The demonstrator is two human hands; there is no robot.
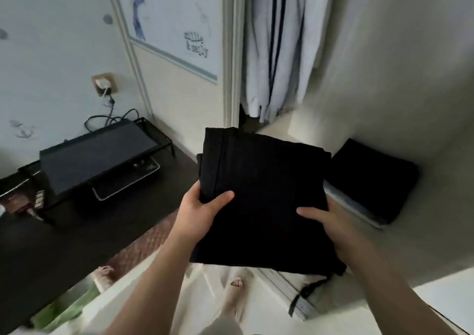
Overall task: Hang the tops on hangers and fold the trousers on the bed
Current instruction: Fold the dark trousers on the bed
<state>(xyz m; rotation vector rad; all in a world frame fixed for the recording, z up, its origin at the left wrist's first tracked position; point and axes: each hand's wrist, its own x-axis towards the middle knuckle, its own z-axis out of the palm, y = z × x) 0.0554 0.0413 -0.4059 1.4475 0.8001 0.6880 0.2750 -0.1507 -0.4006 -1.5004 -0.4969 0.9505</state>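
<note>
1. Ledge [384,252], pale and wide, off to the right. Can't tell if bed or wardrobe shelf tbh.
2. Folded black trousers [261,196], held up in mid-air in front of the body, not resting on anything. Long axis pointing away from the body, near short edge at the grip.
3. Dark folded pile [372,178] lying on the ledge, just beside the bundle's far right corner. Probably the drop spot, so a carry rightward and forward.
4. Right hand [325,221] pinching the right edge, thumb on top, fingers tucked under. Closer to the pile, so likely leading.
5. Left hand [202,211] gripping the left edge the same way, thumb over the fold.
</note>
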